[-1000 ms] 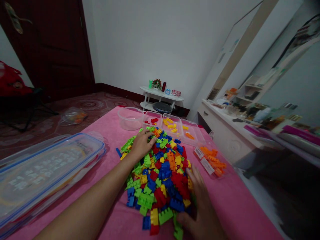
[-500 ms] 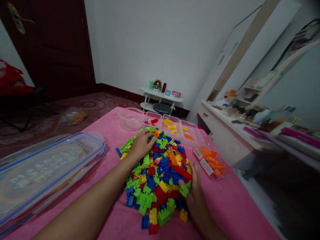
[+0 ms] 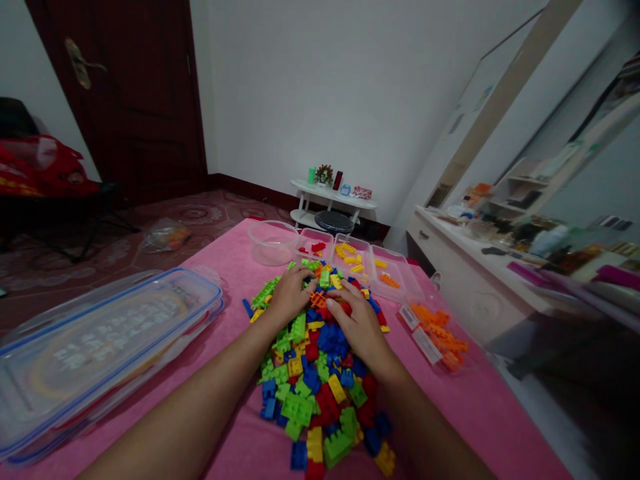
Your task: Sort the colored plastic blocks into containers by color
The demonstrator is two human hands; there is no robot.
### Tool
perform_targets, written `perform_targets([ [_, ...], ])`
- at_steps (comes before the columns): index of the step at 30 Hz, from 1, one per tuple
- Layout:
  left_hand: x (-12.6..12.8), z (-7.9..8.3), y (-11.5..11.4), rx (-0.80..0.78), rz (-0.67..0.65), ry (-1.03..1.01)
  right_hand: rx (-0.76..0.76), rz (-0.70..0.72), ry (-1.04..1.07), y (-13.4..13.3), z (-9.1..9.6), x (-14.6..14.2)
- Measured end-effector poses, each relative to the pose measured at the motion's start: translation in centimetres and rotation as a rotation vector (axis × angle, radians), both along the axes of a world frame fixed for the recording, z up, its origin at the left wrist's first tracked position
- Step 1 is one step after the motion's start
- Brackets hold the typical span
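A heap of toy building blocks [image 3: 300, 403] in green, blue, red, yellow and orange lies on the pink cloth. My left hand [image 3: 291, 293] rests over the upper left of the heap, thumb apart from the fingers, which bend over the blocks. On the heap's upper right lies my right hand [image 3: 361, 323], palm down with fingers stretched forward and apart. Between the two thumbs shows an orange block [image 3: 318, 300]; whether either thumb touches it I cannot tell. Neither hand visibly grips a block. The fingertips are partly hidden among the pieces.
Behind the heap stand a round clear tub [image 3: 273, 253], a box with red blocks [image 3: 313, 250], one with yellow blocks [image 3: 351, 260] and one with orange pieces [image 3: 390, 280]. A bag of orange blocks [image 3: 440, 337] lies right. Blue-rimmed lidded container [image 3: 115, 347] lies left.
My right hand has moved from the heap's right edge up and inward onto its upper part, near my left hand. The left hand stays on the heap. The view has shifted slightly.
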State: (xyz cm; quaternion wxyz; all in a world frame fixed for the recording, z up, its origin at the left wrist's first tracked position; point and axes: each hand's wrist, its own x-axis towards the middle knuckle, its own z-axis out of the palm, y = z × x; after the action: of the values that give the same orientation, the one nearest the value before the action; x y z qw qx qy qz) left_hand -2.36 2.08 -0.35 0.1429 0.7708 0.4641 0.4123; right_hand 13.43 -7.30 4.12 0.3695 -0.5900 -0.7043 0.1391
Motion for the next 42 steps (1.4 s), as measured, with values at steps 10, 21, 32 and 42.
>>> perform_targets([
  [10, 0.0, 0.5, -0.4, 0.002, 0.005, 0.012, -0.031, 0.054, -0.283, 0.8, 1.7, -0.5],
  [21, -0.2, 0.8, 0.0, 0.009, -0.019, 0.208, -0.131, 0.024, 0.396, 0.2, 5.8, 4.9],
  [32, 1.6, 5.6, -3.3, -0.061, -0.167, -0.094, -0.009, -0.074, 0.467, -0.3, 5.7, 5.1],
  [42, 0.4, 6.4, -3.8, -0.196, -0.329, 0.26, -0.043, -0.146, -0.008, 0.8, 3.1, 4.3],
])
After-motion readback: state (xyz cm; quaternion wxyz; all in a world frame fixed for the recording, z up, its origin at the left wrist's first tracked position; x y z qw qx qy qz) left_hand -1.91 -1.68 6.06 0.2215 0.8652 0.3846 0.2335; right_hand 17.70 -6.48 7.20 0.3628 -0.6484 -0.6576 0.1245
